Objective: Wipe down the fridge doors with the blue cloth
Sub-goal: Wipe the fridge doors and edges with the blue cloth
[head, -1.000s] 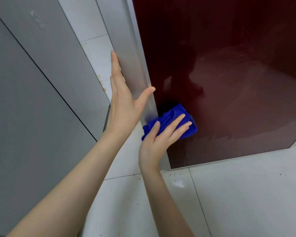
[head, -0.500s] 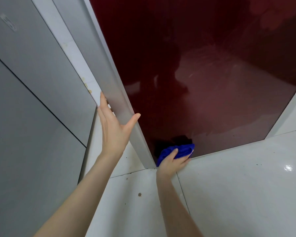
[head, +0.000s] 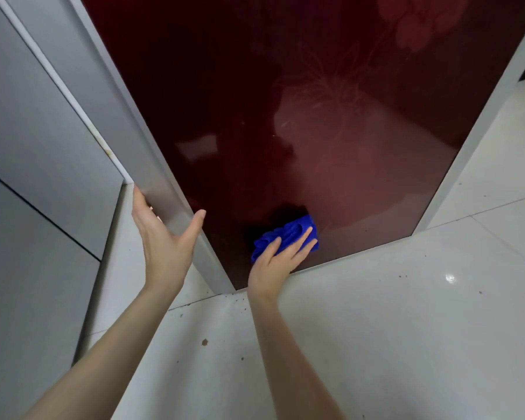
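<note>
Hands are set apart, fingers straight: left hand [head: 164, 241] is braced on the door [head: 331, 131] edge, cloth [head: 290, 233] is pressed flat by right hand [head: 275, 266] low on its face, where floor [head: 391, 328] grit could be picked up if the stroke overruns.

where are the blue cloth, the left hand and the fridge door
blue cloth [head: 291, 230]: head view, bunched fabric near its upper edge
left hand [head: 164, 241]: head view, middle of the hand
fridge door [head: 285, 116]: head view, glossy dark red front panel
</note>
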